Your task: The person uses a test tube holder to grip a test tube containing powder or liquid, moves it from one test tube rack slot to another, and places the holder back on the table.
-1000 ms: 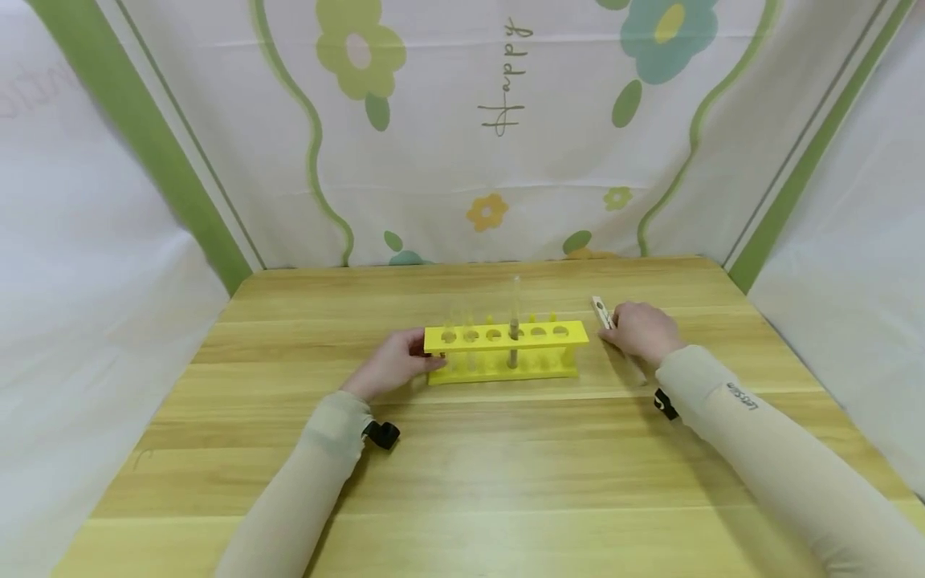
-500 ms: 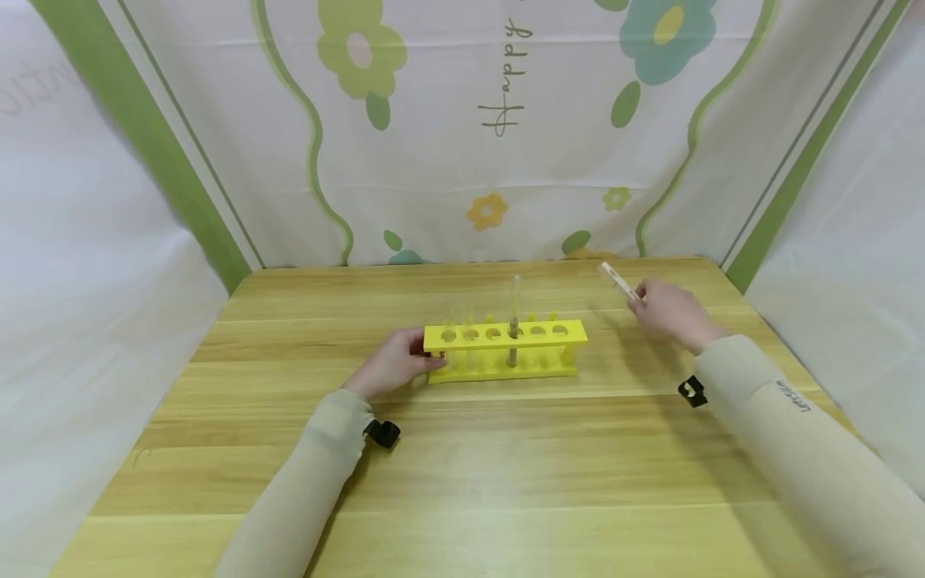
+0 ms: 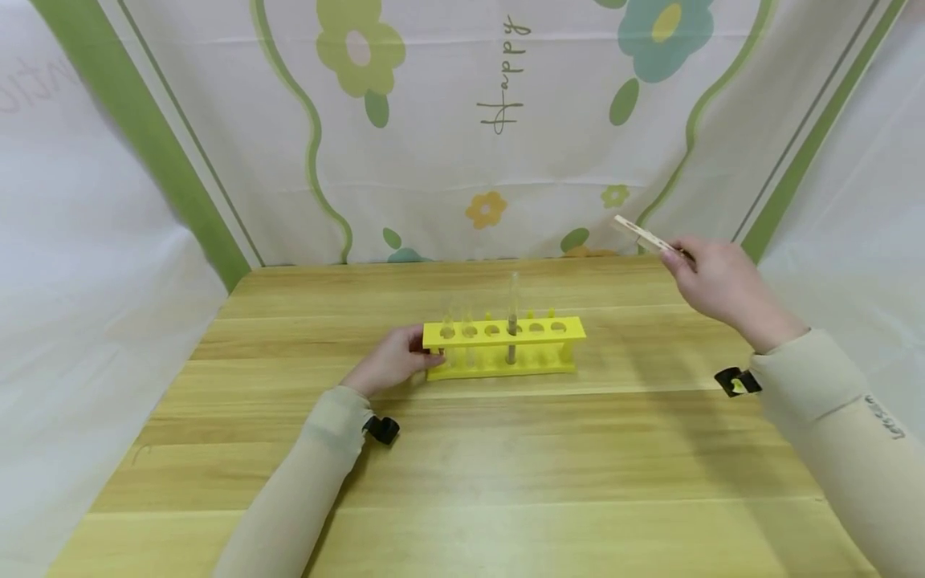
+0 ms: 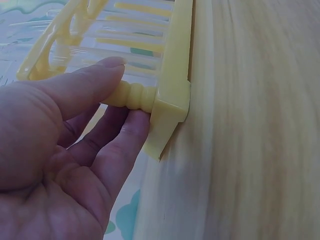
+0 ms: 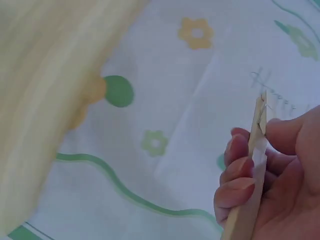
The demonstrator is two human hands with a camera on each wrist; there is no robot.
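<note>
A yellow test tube rack point(image 3: 481, 337) stands upright on the wooden table. My left hand point(image 3: 390, 361) holds its left end; in the left wrist view, thumb and fingers pinch the ridged yellow post point(image 4: 139, 96). One taller test tube point(image 3: 512, 301) with dark contents rises from the rack's fourth hole, and clear tubes point(image 3: 448, 317) stand at the left. Raised at the right, my right hand point(image 3: 730, 289) grips a wooden test tube holder point(image 3: 641, 234), whose end points up and left. The right wrist view shows fingers and thumb around its wooden arms point(image 5: 257, 155) and a metal spring near its tip.
A white cloth point(image 3: 433, 144) with flowers hangs behind the table point(image 3: 462, 466), and more white cloth hangs at both sides. Black bands with small mounts point(image 3: 381, 431) sit on both wrists.
My right hand has lifted the test tube holder off the table and carried it up and to the right, tilting it. My left hand and the rack have stayed in place.
</note>
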